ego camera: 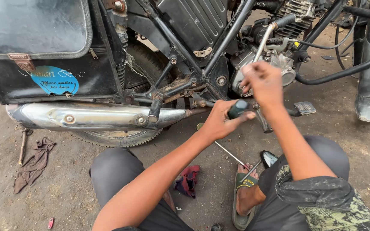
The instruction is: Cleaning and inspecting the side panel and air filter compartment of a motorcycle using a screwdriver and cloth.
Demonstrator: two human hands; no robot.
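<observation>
Crouched beside a motorcycle, left hand [220,121] grips a dark tool handle [237,108]; right hand [262,81] pinches at the engine casing [279,64], open dirt ground [65,184] around.

The tool handle [237,108] is dark green. The exhaust pipe [95,115] is shiny silver. The side bag [35,42] is black with a blue oval sticker [55,80]. At 6 o'clock a rag [188,180] is dark red and a sandal [243,201] is green. At 8 o'clock another rag [34,164] is brown.
</observation>
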